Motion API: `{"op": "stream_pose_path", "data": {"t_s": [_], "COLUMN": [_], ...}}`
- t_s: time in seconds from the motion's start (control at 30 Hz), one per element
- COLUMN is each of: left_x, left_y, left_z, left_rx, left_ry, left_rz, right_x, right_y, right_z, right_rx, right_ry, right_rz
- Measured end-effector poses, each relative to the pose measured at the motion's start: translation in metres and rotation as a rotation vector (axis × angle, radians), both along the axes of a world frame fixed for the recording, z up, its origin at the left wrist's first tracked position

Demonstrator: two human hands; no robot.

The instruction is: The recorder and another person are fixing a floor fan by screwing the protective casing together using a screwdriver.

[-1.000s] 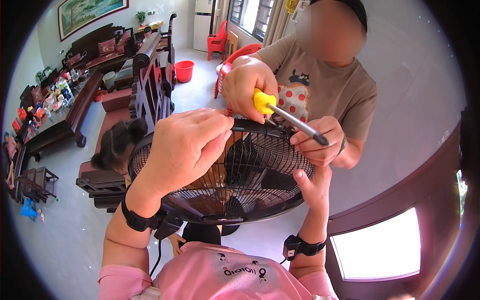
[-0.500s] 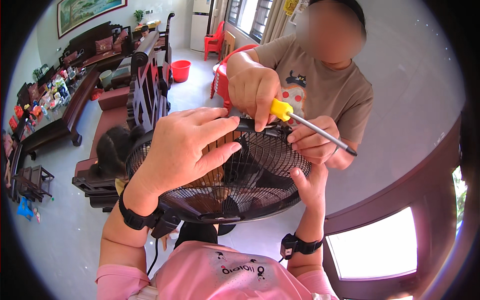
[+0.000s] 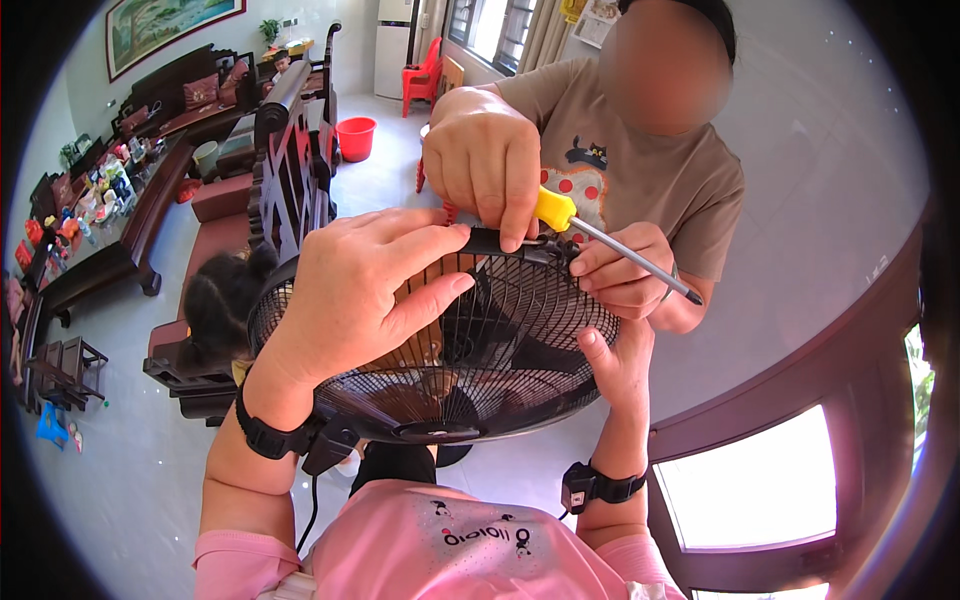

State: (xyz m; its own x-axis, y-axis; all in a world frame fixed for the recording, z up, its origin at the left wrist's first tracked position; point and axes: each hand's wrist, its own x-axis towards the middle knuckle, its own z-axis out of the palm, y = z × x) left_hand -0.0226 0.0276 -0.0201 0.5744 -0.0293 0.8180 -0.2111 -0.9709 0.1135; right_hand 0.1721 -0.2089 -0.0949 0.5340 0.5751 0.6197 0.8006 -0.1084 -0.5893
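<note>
A black electric fan (image 3: 510,345) with a round wire guard stands in front of me, its rim tilted up. My left hand (image 3: 365,285) holds the guard on its left side, fingers over the top rim and thumb against the wires. On the right side my right hand (image 3: 622,365) grips the rim, thumb in front and its other fingers hidden. Facing me, a person's hand (image 3: 485,165) presses the top rim while holding a yellow-handled screwdriver (image 3: 610,240) that points to the right. That person's other hand (image 3: 630,270) pinches the rim just above my right hand.
A child's dark-haired head (image 3: 222,300) is close to the fan's left side, beside a wooden bench (image 3: 295,160). Farther back stand a red bucket (image 3: 356,138) and a red chair (image 3: 422,78). A cluttered table (image 3: 130,235) is at the far left.
The other person's hand with the screwdriver has shifted slightly left along the top rim. My two hands keep their places on the guard.
</note>
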Motion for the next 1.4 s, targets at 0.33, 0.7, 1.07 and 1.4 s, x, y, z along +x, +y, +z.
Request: {"op": "stream_pose_path", "data": {"t_s": [0.33, 0.7, 1.07, 1.4], "left_x": [-0.002, 0.002, 0.000, -0.004], "left_y": [-0.002, -0.004, -0.004, -0.008], "left_z": [0.002, 0.001, 0.002, 0.004], "left_rx": [-0.039, 0.012, 0.029, -0.024], "left_ry": [0.059, 0.001, 0.013, 0.095], "left_rz": [-0.009, 0.007, 0.016, 0.030], "right_x": [0.009, 0.005, 0.005, 0.006], "right_y": [0.000, 0.001, 0.001, 0.001], "right_z": [-0.012, -0.010, -0.008, -0.011], "right_rx": [0.077, 0.094, 0.071, 0.063], "right_ry": [-0.064, -0.028, -0.029, -0.040], "right_rz": [-0.045, -0.055, -0.040, -0.058]}}
